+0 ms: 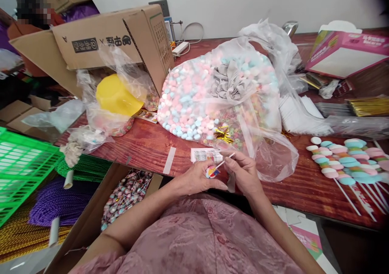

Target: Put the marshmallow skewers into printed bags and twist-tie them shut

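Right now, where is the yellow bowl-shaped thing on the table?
In the head view the yellow bowl is at the far left of the table, inside a clear plastic bag, just below the open cardboard box.

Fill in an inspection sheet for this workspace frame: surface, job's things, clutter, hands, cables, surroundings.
Surface: red-brown wooden table, crowded.
Job's things: lollipop with white stick, held by both hands; big bag of pastel candies behind.
Clutter: finished candy sticks, yellow lid, pink box, paper label.
Hands: left hand grips the lollipop head; right hand pinches the stick.
Cables: white cable by the wall.
Surroundings: cardboard box, green crate, another person beyond.
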Tool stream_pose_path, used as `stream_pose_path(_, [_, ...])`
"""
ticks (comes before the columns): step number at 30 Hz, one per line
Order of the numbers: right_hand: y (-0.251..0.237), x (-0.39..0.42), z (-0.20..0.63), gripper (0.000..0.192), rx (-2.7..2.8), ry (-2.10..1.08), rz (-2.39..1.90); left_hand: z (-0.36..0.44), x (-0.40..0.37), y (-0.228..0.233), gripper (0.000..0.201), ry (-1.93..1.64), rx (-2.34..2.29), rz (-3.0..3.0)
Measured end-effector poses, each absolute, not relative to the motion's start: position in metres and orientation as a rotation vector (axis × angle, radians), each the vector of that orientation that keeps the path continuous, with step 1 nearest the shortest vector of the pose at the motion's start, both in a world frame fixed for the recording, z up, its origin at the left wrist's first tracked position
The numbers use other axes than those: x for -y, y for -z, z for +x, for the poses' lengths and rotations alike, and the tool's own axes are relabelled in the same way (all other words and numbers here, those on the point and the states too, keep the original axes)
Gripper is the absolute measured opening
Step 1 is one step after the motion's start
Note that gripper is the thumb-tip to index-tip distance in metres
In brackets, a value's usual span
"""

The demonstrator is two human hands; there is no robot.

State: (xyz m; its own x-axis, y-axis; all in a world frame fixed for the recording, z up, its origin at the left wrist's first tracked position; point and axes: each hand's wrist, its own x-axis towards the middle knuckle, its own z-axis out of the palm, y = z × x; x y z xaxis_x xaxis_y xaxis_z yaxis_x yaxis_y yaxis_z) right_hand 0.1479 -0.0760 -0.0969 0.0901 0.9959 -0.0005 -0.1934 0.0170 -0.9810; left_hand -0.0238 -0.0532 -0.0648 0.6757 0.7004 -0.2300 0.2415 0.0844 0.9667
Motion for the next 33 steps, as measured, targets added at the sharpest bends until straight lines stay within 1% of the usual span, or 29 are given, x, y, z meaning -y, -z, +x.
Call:
stream_pose_path(2, [0.092, 0.075, 0.155, 0.021, 1.003, -1.21, -1.065, -0.024, 0.051, 0.063, 0.048, -0.406, -0.786, 1.465])
stream_pose_path(5, [0.085, 0.076, 0.161, 0.022, 0.988, -1.161, -1.021, -0.024, 0.049, 0.065, 0.054, -0.419, -0.778, 1.399])
stream_pose_path(7, [0.08, 0.076, 0.164, 0.017, 0.979, -1.089, -1.032, -0.025, 0.049, 0.069, 0.055, -0.386, -0.776, 1.359])
stream_pose_path(10, [0.074, 0.077, 0.169, 0.013, 0.994, -0.994, -1.068, -0.027, 0.052, 0.074, 0.049, -0.337, -0.767, 1.358])
stream_pose_path(14, [0.066, 0.078, 0.166, 0.018, 1.114, -0.9, -1.127, -0.026, 0.055, 0.076, 0.042, -0.42, -0.774, 1.388])
stream_pose_path(18, [0.066, 0.081, 0.148, 0.027, 1.205, -1.016, -1.146, -0.023, 0.055, 0.075, 0.029, -0.418, -0.786, 1.476])
stream_pose_path(20, [0.07, 0.082, 0.139, 0.031, 1.209, -1.109, -1.136, -0.022, 0.054, 0.074, 0.028, -0.422, -0.776, 1.471])
stream_pose_path(22, [0.074, 0.083, 0.137, 0.031, 1.177, -1.167, -1.132, -0.023, 0.054, 0.073, 0.034, -0.441, -0.791, 1.447])
stream_pose_path(26, [0.08, 0.079, 0.149, 0.028, 1.044, -1.168, -1.107, -0.028, 0.052, 0.065, 0.061, -0.488, -0.788, 1.359])
stream_pose_path(27, [0.081, 0.077, 0.153, 0.028, 1.016, -1.148, -1.1, -0.029, 0.052, 0.062, 0.062, -0.482, -0.777, 1.345])
stream_pose_path(31, [0.084, 0.072, 0.157, 0.029, 0.961, -1.092, -1.093, -0.03, 0.056, 0.054, 0.037, -0.538, -0.832, 1.492])
stream_pose_path(33, [0.084, 0.072, 0.151, 0.03, 0.943, -1.069, -1.098, -0.029, 0.059, 0.055, 0.033, -0.612, -0.883, 1.636])
